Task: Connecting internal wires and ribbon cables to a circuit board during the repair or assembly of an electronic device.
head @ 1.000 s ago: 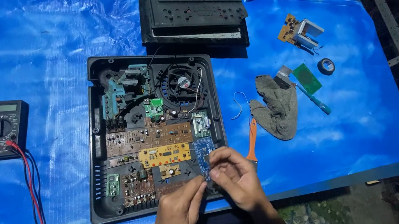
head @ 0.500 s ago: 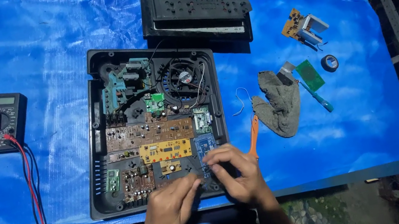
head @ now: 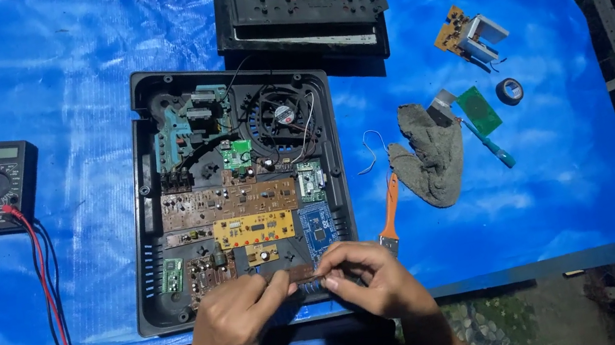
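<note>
At lower centre, my left hand (head: 236,315) and right hand (head: 368,275) pinch a small part at the open casing (head: 152,225)'s near edge, fingers closed; next calls for steady, delicate handling.

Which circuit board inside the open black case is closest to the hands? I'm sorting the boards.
The blue board, at the case's lower right, just above the right hand. The yellow board sits further left, the green one much higher up.

both hands (head: 308,294) and forearms are bare, with blue clothing showing below them at the lap.
</note>
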